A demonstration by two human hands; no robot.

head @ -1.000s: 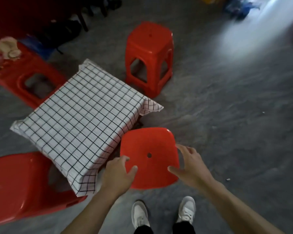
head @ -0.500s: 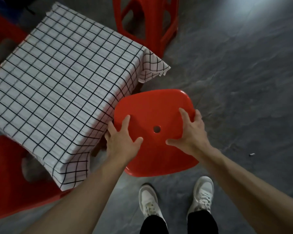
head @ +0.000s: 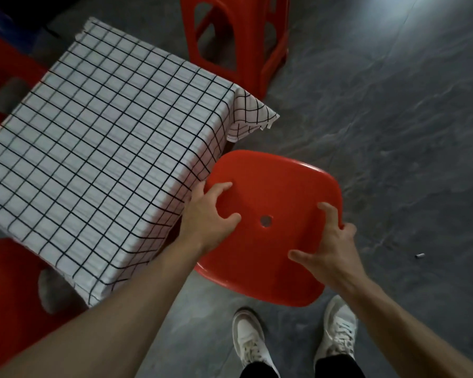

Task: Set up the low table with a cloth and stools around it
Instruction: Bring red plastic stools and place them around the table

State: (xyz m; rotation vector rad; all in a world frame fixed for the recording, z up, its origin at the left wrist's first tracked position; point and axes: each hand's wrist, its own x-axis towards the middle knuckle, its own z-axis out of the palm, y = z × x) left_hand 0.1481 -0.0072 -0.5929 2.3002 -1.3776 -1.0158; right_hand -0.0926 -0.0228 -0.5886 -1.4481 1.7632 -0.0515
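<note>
Grey stone-look floor [head: 380, 126] fills the room, with a shine of light at about 1 o'clock. On the floor sits the low counter, and a white cloth [head: 101, 148] with thin black squares covers all of its top, so the counter itself is hidden. One corner of the cloth hangs down in a loose flap at the 3 o'clock side. Just beside that side, at about 4 o'clock from the cloth, is the near red stool [head: 271, 214], seen from above, with a small round hole in the middle of its seat. The left hand [head: 210, 214] rests on the seat's left edge, right next to the cloth, with its fingers spread and bent onto the plastic. The right hand [head: 331, 246] holds the seat's right edge, fingers curled over the rim and thumb laid out flat on top. A tall red stool [head: 238, 31] stands at 12 o'clock past the cloth. More red stools peek out at 9 o'clock [head: 3, 85] and at 7 o'clock [head: 8, 290]. Two white shoes [head: 336, 331] stand on the floor at 6 o'clock, below the near stool.
</note>
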